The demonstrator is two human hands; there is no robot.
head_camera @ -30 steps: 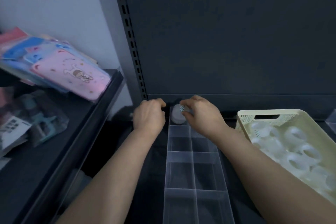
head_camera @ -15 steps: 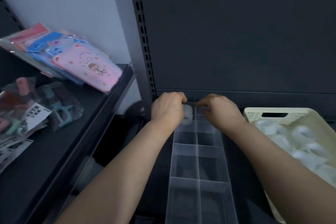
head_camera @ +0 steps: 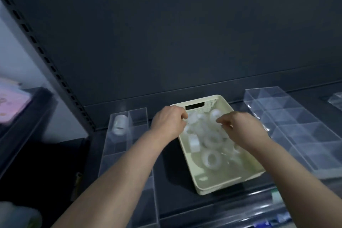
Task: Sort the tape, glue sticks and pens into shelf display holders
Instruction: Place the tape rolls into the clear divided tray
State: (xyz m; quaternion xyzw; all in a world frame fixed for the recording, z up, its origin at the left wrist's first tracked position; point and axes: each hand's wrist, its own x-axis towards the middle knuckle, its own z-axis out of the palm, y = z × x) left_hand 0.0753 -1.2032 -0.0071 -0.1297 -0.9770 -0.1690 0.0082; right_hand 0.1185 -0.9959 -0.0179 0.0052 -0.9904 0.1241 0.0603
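Note:
A cream plastic basket (head_camera: 218, 189) stands on the dark shelf and holds several clear tape rolls (head_camera: 211, 159). My left hand (head_camera: 168, 124) hovers over the basket's far left corner, fingers curled right by a roll; blur hides whether it grips one. Over the far right side of the basket, my right hand (head_camera: 242, 129) points its fingers down at the rolls, slightly apart and holding nothing. To the left of the basket, a clear divided holder (head_camera: 127, 153) has a short stack of tape (head_camera: 120, 124) in its far left compartment.
A second clear divided holder (head_camera: 296, 126) lies to the right of the basket. The dark shelf back panel (head_camera: 185, 42) rises behind everything. A slotted upright (head_camera: 46, 57) and a lower side shelf with pink packets (head_camera: 11, 105) are on the left.
Both hands left the back of the left holder and moved right over the basket. The tape stays in the holder's far left compartment. The view swung right.

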